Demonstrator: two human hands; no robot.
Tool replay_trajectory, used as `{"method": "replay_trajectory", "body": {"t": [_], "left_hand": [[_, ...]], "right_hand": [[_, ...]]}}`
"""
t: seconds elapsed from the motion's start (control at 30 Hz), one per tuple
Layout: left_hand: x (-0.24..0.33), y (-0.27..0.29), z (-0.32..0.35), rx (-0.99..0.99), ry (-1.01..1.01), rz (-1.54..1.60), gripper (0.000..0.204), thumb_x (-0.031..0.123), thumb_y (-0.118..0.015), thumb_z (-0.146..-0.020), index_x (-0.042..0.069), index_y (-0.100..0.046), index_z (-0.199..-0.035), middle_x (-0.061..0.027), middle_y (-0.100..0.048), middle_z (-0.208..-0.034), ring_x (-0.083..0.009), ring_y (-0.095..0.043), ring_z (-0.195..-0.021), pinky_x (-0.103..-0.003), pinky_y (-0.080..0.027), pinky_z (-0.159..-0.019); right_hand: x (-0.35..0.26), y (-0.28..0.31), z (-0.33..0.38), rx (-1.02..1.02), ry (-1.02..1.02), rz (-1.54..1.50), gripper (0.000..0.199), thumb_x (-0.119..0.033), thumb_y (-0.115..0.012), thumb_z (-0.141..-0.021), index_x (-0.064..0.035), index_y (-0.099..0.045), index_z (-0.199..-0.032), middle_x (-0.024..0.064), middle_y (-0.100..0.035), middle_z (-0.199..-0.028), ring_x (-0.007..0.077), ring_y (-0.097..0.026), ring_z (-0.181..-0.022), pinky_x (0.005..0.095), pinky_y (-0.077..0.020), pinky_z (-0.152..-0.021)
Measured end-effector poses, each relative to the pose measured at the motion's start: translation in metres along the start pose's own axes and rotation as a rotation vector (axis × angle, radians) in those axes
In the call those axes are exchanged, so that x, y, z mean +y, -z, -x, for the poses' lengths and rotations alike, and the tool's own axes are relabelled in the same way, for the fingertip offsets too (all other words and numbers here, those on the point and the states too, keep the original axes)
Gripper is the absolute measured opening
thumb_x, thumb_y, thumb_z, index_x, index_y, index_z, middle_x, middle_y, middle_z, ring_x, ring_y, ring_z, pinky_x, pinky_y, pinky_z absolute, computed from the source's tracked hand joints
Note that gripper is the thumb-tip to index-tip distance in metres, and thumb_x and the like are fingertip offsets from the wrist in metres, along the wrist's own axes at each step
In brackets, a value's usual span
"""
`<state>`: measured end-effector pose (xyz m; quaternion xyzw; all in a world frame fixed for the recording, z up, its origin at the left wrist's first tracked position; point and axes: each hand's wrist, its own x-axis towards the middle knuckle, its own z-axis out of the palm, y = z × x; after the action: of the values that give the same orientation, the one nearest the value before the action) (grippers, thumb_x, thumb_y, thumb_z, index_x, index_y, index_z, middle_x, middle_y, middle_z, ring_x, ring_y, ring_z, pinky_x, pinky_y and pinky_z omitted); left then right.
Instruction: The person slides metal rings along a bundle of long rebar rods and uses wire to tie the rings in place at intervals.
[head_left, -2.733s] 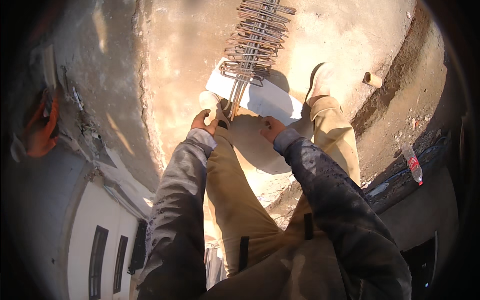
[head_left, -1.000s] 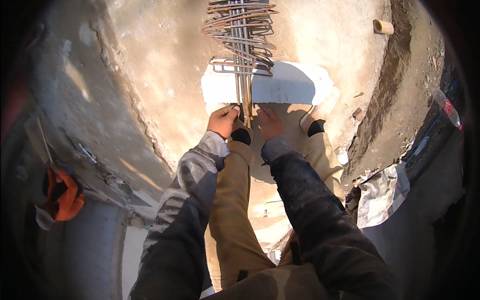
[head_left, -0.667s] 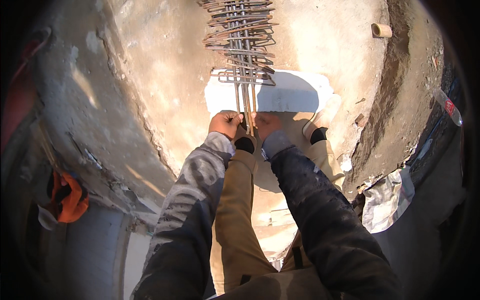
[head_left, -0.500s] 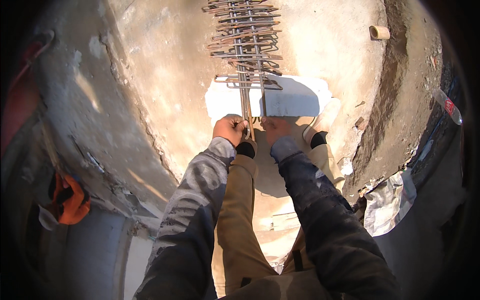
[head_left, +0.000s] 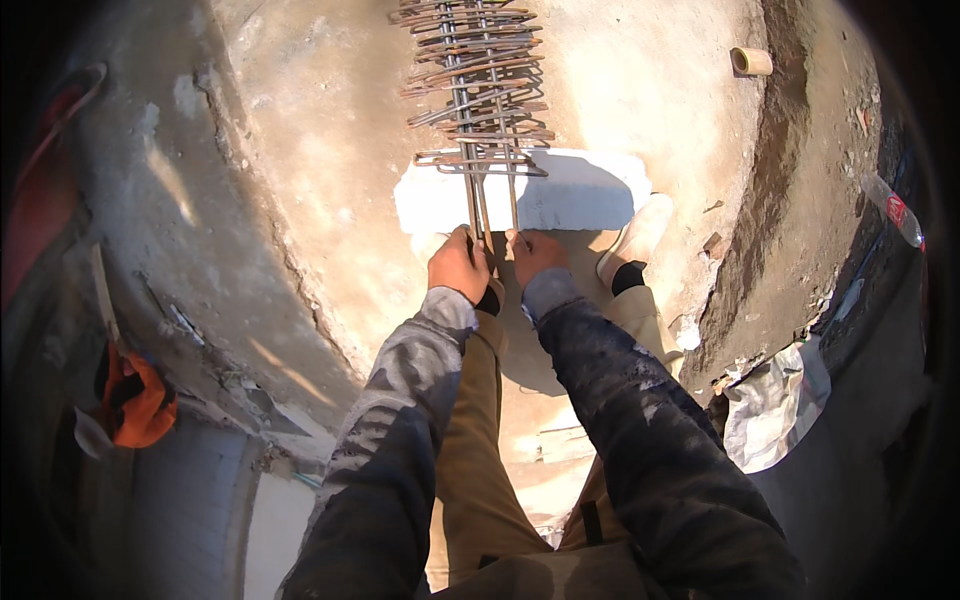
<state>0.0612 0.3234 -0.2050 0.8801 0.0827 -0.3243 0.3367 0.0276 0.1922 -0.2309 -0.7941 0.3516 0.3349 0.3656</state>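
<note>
Across the slab [head_left: 580, 190], the rebar [head_left: 463, 115] points lengthwise away from the left hand [head_left: 459, 266] and right hand [head_left: 539, 256] gripping its ends.

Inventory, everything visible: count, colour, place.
steel bars: at least three, grey, top centre to hands
loops: many, rusty, around bars
slab: one, white, beneath bars
tube: one, tan, upper right
bottle: one, clear, red label, right
sack: one, whitish, lower right
bundle: one, orange, lower left
blurred object: one, red, left edge
stick: one, pale, left
ground: one, tan, throughout
left hand, right hand: one each, bare, on bars
sleeves: two, dark grey, lower centre
trousers: one pair, tan, lower centre
shoes: two, pale, near slab
</note>
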Motion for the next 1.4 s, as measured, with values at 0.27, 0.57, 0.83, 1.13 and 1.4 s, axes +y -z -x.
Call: {"method": "replay_trajectory", "body": {"t": [0.27, 0.57, 0.83, 1.13, 1.4], "left_hand": [[0.006, 0.0, 0.004, 0.006, 0.009, -0.059, 0.018, 0.009, -0.054, -0.079, 0.0, -0.052, -0.094, -0.0214, -0.06, -0.076, -0.0383, -0.06, -0.074, -0.044, -0.047, -0.067], [-0.011, 0.014, 0.007, 0.041, 0.006, 0.032, 0.016, 0.01, -0.053, -0.08, -0.001, -0.049, -0.09, -0.0254, -0.058, -0.078, -0.0431, -0.056, -0.077, -0.048, -0.044, -0.066], [-0.024, 0.004, 0.005, 0.095, 0.078, 0.036, 0.018, 0.01, -0.052, -0.08, 0.001, -0.051, -0.096, -0.0239, -0.06, -0.08, -0.0412, -0.058, -0.079, -0.047, -0.046, -0.067], [0.004, 0.007, 0.009, -0.009, 0.115, 0.147, 0.018, 0.013, -0.053, -0.082, 0.004, -0.055, -0.098, -0.0208, -0.062, -0.082, -0.0384, -0.059, -0.081, -0.043, -0.046, -0.07], [0.001, -0.027, -0.003, -0.187, 0.198, 0.334, 0.021, 0.019, -0.05, -0.082, 0.005, -0.059, -0.094, -0.0215, -0.062, -0.087, -0.0389, -0.058, -0.087, -0.043, -0.046, -0.074]], "right_hand": [[0.016, -0.006, -0.005, -0.016, 0.112, 0.04, 0.039, -0.039, -0.055, -0.084, -0.0017, -0.065, -0.08, 0.0157, -0.062, -0.067, 0.0306, -0.061, -0.065, 0.0392, -0.0466, -0.062], [0.001, -0.01, 0.005, -0.083, 0.204, 0.095, 0.028, -0.03, -0.059, -0.08, -0.007, -0.067, -0.094, 0.0176, -0.064, -0.088, 0.0335, -0.061, -0.082, 0.0387, -0.048, -0.074], [-0.013, -0.007, 0.008, -0.21, 0.052, 0.025, 0.03, -0.03, -0.06, -0.081, -0.0051, -0.065, -0.097, 0.0194, -0.063, -0.091, 0.0339, -0.06, -0.087, 0.0392, -0.0475, -0.075], [0.044, 0.012, -0.004, -0.295, 0.236, -0.066, 0.036, -0.022, -0.063, -0.079, -0.0033, -0.058, -0.109, 0.0192, -0.062, -0.096, 0.0305, -0.06, -0.089, 0.0388, -0.0471, -0.078], [0.131, 0.096, 0.027, -0.287, 0.378, 0.223, 0.037, -0.018, -0.062, -0.078, -0.0055, -0.057, -0.112, 0.0143, -0.063, -0.098, 0.0272, -0.061, -0.087, 0.035, -0.0487, -0.078]]}}
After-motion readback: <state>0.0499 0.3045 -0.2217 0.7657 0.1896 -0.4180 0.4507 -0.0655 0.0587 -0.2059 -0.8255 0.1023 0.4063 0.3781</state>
